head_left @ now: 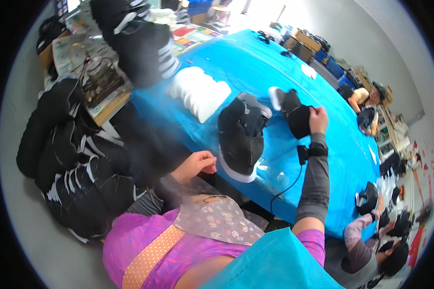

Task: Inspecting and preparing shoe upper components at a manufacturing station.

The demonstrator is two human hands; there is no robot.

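My right hand point(318, 119) pinches the edge of a black cap point(296, 115) with a white piece at its far end, held over the blue-covered table point(340, 159). My left hand point(197, 165) is off the near table edge, its fingers curled together, with nothing visible in them. Between the hands, a black cap point(241, 137) with a white edge along its brim lies on the table, seemingly on top of others. Behind it to the left stands a stack of white curved pieces point(200, 91).
Tall nested stacks of black caps point(144, 53) rise at the far left of the table, and more black caps point(82, 173) are piled at my left. A cable point(289, 185) hangs from my right wrist device. Two people point(368, 98) work along the right side.
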